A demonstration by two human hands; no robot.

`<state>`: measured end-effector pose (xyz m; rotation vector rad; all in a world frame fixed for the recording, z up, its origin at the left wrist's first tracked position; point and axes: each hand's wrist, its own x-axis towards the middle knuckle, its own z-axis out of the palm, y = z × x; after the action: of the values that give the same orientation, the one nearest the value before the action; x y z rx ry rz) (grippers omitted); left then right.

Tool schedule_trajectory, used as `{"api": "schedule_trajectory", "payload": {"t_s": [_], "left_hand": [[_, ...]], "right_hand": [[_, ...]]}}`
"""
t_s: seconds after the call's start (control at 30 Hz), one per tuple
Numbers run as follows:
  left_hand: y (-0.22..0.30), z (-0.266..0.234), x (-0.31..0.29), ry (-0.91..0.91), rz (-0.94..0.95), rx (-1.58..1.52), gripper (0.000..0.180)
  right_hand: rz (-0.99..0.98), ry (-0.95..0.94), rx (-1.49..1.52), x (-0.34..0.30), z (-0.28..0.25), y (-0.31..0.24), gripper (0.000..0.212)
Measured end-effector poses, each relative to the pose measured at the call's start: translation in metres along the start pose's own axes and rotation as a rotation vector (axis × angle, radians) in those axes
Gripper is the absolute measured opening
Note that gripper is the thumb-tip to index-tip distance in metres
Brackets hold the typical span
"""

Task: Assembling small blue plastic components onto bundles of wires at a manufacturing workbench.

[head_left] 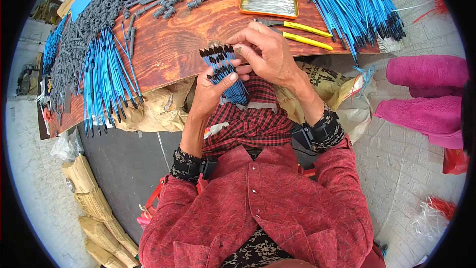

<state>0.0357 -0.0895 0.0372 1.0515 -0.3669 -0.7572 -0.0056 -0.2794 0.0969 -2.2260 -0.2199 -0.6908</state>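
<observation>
My left hand (209, 88) is closed around a bundle of thin blue rods with black tips (235, 92). It holds them just past the table's near edge, above my lap. The black tips fan out in rows at the top of the bundle. My right hand (271, 52) meets the bundle from the right, its thumb and forefinger pinched together beside the upper black tips. Whatever lies in that pinch is too small to make out. Beyond the right hand, pliers with yellow handles (308, 40) rest on the wooden table (163, 67).
A yellow-rimmed tin (270, 16) holds thin silvery wires (267, 4). Grey plastic fittings (94, 20) pile up at the left and back. More blue rods lie at the right (354, 5) and overhang the left front edge (106, 77). Pink cloth-covered seats (426, 72) stand right.
</observation>
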Motion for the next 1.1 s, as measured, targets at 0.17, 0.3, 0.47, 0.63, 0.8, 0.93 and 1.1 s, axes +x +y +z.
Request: {"api": "schedule_trajectory", "payload": {"t_s": [0.17,0.3,0.47,0.63,0.8,0.93,1.1], "left_hand": [[-0.0043,-0.0028,0.0006,-0.007,0.011,0.038,0.036],[-0.0047,0.0008,-0.0016,0.017,0.034,0.088,0.036],[-0.0076,0.0005,-0.0022,0.058,0.050,0.145,0.033],[-0.0079,-0.0006,-0.0017,0.055,0.049,0.139,0.033],[-0.0055,-0.0007,-0.0020,0.025,0.054,0.108,0.034],[-0.0060,-0.0024,-0.0019,-0.016,0.065,0.091,0.035],[-0.0083,-0.0064,-0.0018,-0.015,0.074,0.132,0.034]], "right_hand": [[0.033,0.013,0.043,-0.0021,0.0051,0.0004,0.009],[0.021,0.032,0.036,-0.0051,0.0062,-0.0002,0.010],[0.002,0.049,0.012,-0.0068,0.0069,-0.0007,0.010],[-0.008,0.060,-0.003,-0.0055,0.0078,-0.0014,0.009],[-0.042,0.063,0.002,-0.0042,0.0092,0.0004,0.008],[-0.023,0.038,0.000,-0.0044,0.0071,-0.0017,0.008],[-0.085,0.027,0.003,-0.0011,0.0090,0.0020,0.010]]}}
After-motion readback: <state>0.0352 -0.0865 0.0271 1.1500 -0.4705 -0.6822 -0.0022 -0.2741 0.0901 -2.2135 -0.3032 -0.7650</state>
